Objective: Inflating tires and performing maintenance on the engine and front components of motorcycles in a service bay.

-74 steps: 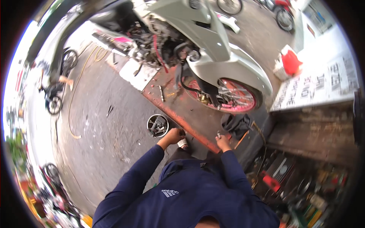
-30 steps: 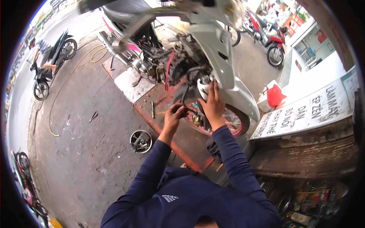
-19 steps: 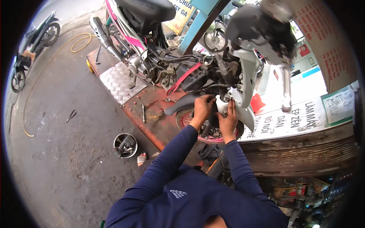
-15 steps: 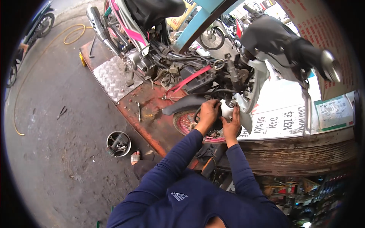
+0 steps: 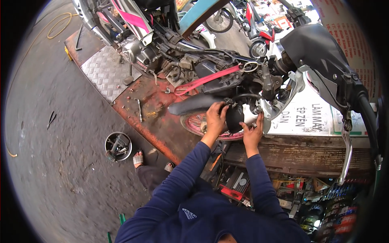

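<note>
In front of me is a partly stripped motorcycle, its front wheel (image 5: 190, 122) showing a pink rim. Over that wheel runs a black front fender (image 5: 193, 104). A dark curved piece (image 5: 234, 120) and a white fender panel (image 5: 248, 115) lie between my hands. My left hand (image 5: 215, 119) has its fingers bent round the fender's edge, left of the dark piece. With thumb and fingers apart on either side, my right hand (image 5: 253, 133) grips the white panel. What lies under the left fingertips is partly hidden.
The motorcycle stands on a rusty red platform (image 5: 150, 113) with a wrench (image 5: 139, 110) on it. A metal bowl of parts (image 5: 118, 146) sits on the floor at left. The handlebar with its lever (image 5: 345, 152) juts out at right. A pink strap (image 5: 208, 79) crosses the frame.
My hands have moved apart, and the dark piece now shows between them. The handlebar and lever have swung farther right and nearer to me. The whole view has shifted a little.
</note>
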Action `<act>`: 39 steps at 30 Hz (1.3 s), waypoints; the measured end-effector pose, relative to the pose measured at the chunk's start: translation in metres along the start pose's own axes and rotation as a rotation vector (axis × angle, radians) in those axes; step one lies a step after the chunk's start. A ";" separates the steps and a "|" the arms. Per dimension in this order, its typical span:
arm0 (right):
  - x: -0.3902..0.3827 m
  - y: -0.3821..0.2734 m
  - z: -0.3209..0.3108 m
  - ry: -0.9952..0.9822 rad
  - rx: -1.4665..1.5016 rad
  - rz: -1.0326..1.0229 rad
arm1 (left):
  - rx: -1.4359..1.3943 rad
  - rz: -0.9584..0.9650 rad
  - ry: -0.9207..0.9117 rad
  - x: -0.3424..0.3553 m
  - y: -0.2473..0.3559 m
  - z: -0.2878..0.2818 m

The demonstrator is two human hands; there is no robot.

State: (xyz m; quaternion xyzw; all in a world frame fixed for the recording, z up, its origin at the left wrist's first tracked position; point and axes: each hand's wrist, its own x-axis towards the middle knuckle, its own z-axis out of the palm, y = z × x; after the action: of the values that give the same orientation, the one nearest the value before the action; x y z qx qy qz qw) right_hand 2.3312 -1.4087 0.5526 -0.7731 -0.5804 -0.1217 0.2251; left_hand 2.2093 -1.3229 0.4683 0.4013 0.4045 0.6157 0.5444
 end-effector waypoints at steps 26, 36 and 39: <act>-0.003 -0.005 0.005 0.023 0.021 -0.025 | 0.038 0.200 -0.041 0.003 0.008 0.016; -0.006 0.004 0.007 -0.004 0.085 0.066 | 0.036 0.186 -0.052 0.001 0.006 0.017; -0.006 0.006 0.008 0.010 0.056 0.024 | 0.075 0.199 -0.026 0.001 0.007 0.021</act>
State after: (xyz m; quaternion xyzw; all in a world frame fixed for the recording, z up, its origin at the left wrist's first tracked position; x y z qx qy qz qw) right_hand 2.3344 -1.4109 0.5424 -0.7726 -0.5732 -0.1066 0.2512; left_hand 2.2260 -1.3212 0.4823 0.4673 0.3784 0.6459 0.4703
